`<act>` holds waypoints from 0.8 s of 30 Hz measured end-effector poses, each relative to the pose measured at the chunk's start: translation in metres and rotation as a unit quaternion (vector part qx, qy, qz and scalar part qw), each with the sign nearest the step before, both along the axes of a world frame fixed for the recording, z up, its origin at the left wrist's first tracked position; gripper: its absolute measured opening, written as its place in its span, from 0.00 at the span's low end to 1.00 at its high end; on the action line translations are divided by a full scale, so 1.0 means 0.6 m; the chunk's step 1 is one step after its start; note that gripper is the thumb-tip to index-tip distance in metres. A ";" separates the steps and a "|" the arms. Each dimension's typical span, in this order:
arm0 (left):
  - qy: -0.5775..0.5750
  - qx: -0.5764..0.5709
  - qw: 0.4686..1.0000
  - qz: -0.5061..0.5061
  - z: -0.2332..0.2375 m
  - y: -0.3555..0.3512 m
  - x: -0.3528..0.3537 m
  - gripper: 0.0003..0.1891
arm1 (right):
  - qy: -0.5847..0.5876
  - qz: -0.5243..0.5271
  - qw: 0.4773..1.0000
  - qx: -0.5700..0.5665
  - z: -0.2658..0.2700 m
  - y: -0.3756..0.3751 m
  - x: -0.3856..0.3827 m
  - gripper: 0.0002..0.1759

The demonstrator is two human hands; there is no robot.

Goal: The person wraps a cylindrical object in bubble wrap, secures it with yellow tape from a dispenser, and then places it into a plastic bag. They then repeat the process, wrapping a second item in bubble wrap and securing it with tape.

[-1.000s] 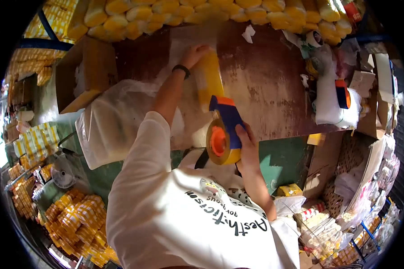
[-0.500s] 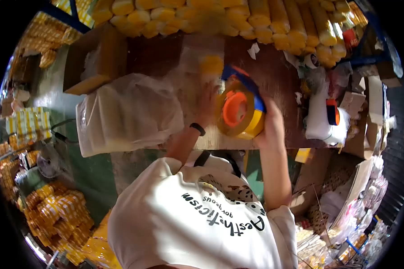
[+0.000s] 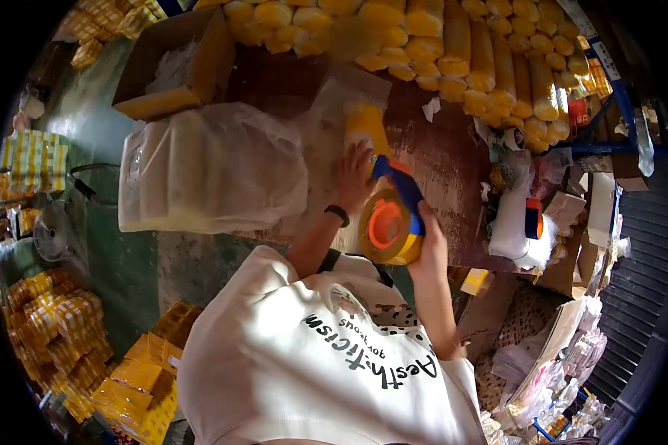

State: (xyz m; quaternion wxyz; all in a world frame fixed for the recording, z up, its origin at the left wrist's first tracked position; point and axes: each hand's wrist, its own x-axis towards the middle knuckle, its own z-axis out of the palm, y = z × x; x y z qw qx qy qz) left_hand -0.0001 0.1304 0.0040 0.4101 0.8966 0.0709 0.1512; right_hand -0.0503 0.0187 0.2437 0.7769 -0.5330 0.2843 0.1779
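Observation:
My right hand (image 3: 429, 237) is wrapped round a tape dispenser (image 3: 404, 185), blue and orange with a large roll of yellow-brown tape. Its blue front end points up and left, right beside my left fingers. My left hand (image 3: 355, 176) lies flat with fingers stretched over the lower end of a yellow package (image 3: 366, 127). Clear plastic wrap (image 3: 356, 87) reaches beyond that package toward the back of the table (image 3: 441, 167). The underside of the dispenser and part of the package under my left hand are hidden.
To the left lies a big translucent bag (image 3: 211, 170) with long rolls inside, below an open cardboard box (image 3: 178, 67). Yellow wrapped packs (image 3: 453, 44) are piled along the back. A second tape dispenser (image 3: 533, 219) rests on white plastic (image 3: 508, 233) at the right.
The view has shifted and turned slightly. The tape dispenser has tilted, bringing its front end down beside my left fingers at the yellow package. My left hand stays on the package.

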 end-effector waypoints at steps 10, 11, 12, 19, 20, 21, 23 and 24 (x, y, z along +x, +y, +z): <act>0.165 -0.388 0.904 -0.077 -0.033 0.093 0.018 0.23 | -0.066 0.114 0.987 -0.095 -0.144 -0.036 -0.085 0.27; 0.145 -0.288 0.943 -0.086 -0.028 0.096 0.015 0.24 | -0.075 0.123 0.984 -0.108 -0.162 -0.038 -0.092 0.27; 0.124 -0.185 0.970 -0.096 -0.022 0.099 0.010 0.25 | -0.083 0.131 0.980 -0.121 -0.182 -0.041 -0.100 0.27; 0.034 0.027 0.992 -0.118 -0.002 0.115 0.026 0.30 | -0.076 0.108 0.986 -0.105 -0.213 -0.036 -0.120 0.30; 0.017 0.092 0.988 -0.123 0.002 0.115 0.026 0.30 | -0.073 0.112 0.985 -0.105 -0.216 -0.036 -0.121 0.30; -0.001 0.157 0.979 -0.129 0.010 0.116 0.027 0.30 | -0.071 0.117 0.985 -0.106 -0.220 -0.035 -0.121 0.30; -0.065 0.220 0.957 -0.179 0.013 0.122 0.038 0.28 | -0.074 0.118 0.984 -0.116 -0.240 -0.039 -0.121 0.30; -0.097 0.250 0.942 -0.203 0.014 0.126 0.042 0.27 | -0.079 0.116 0.982 -0.124 -0.272 -0.043 -0.123 0.30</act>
